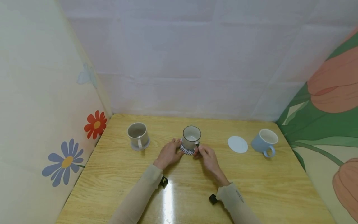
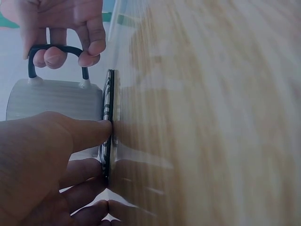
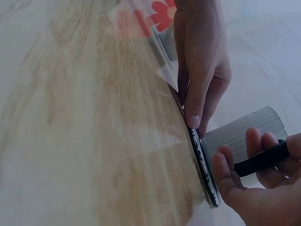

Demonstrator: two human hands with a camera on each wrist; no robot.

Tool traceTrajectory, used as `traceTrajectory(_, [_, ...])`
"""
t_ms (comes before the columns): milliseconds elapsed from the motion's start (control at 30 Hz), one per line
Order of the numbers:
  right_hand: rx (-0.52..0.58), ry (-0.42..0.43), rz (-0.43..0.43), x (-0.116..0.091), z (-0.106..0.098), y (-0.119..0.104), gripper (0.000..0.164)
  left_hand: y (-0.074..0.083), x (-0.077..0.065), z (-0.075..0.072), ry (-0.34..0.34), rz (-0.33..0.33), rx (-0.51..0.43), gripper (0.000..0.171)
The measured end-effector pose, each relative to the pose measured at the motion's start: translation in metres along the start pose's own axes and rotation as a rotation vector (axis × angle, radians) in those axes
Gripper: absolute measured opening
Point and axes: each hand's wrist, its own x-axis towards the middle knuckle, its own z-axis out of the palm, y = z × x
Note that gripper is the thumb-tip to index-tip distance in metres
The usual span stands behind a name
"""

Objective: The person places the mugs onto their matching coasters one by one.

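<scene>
Beige sleeves (image 1: 134,196) overhung bench (image 1: 279,186), right grip (image 1: 207,156) clamped on handle (image 3: 261,159) of pale-bottomed mug (image 1: 191,138), left grip (image 1: 169,152) pinching plaid coaster (image 1: 186,151).

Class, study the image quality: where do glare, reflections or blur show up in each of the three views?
Head view: a bright white streak of glare on the table, between the forearms; left wrist view: the wood grain looks soft, and fingers of the left hand mirror in the shiny surface; right wrist view: the red flower casts a faded reflection beside it.
</scene>
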Motion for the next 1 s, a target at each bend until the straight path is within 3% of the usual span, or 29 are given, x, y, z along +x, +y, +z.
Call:
traceTrajectory(600, [0.031,0.018,0.038,-0.002,-0.0004,0.0014,0.038,-0.0004,-0.0001,0.0031,-0.003,0.005,-0.001,0.057])
traceTrajectory(1000, [-0.035,0.007,0.045,-0.0005,0.0019,-0.0018,0.04,-0.0014,0.0,0.0014,-0.005,-0.014,0.001,0.058])
